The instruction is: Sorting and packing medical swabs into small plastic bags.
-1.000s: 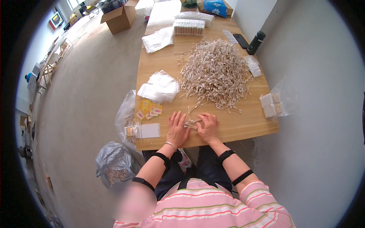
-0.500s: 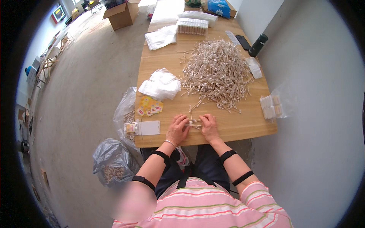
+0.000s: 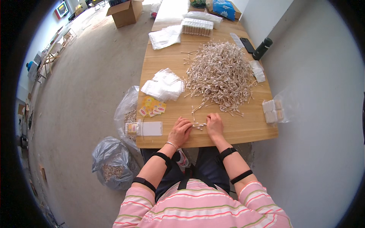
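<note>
My left hand (image 3: 180, 131) rests near the table's front edge with fingers curled over the ends of a few cotton swabs (image 3: 198, 126). Just to its right, my right hand (image 3: 215, 125) is closed with fingertips pinched at the other end of these swabs; its palm is hidden. A couple of loose swabs (image 3: 194, 113) lie beyond the hands. Farther off, a large heap of cotton swabs (image 3: 220, 76) spreads over the table. Left of my left hand sit a small clear pack of swabs (image 3: 132, 129) and a white card (image 3: 152, 128).
Yellow labels (image 3: 153, 106) and clear plastic bags (image 3: 163, 84) lie on the table's left side. At the right edge are bagged swab bundles (image 3: 273, 111); a dark bottle (image 3: 262, 48) and phone (image 3: 247, 45) stand farther back. A grey bag (image 3: 114, 161) of swabs stands on the floor.
My right hand has shifted slightly right and its fingers have closed more. The swabs between my hands are now gathered more nearly parallel. The whole view has shifted a little.
</note>
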Demonstrator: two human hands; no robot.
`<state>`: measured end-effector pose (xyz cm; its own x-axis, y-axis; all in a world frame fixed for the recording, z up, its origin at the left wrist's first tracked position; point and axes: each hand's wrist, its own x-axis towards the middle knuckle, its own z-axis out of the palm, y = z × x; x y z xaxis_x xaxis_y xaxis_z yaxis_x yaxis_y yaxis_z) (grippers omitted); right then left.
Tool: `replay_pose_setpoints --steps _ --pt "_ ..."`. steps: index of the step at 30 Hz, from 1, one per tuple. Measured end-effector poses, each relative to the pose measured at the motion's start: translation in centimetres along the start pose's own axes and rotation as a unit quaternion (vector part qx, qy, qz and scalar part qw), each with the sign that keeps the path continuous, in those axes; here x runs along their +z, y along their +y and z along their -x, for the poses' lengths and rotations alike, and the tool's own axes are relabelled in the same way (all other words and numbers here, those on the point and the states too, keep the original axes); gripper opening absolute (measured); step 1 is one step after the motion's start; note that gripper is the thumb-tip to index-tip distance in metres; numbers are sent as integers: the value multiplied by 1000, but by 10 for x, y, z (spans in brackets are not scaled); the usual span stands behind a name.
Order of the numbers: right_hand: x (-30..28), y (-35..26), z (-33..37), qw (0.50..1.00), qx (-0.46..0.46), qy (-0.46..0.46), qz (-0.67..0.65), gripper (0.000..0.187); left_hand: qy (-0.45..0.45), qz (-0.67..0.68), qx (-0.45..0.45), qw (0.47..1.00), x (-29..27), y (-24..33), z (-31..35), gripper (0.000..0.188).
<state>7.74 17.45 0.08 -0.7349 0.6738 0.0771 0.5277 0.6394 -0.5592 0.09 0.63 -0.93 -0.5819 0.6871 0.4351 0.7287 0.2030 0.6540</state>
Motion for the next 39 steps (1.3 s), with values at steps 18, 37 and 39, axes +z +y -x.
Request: replay_pose_setpoints --steps 18,37,39 --pt "29 -15 -52 962 -267 37 51 16 14 28 2 1000 -4 3 -2 16" --pt "0 5 -19 993 -97 13 -64 18 2 -171 -81 982 0 10 -3 75" --pt "0 -1 -19 995 -82 -12 -64 18 -20 -160 -86 983 2 7 -1 76"
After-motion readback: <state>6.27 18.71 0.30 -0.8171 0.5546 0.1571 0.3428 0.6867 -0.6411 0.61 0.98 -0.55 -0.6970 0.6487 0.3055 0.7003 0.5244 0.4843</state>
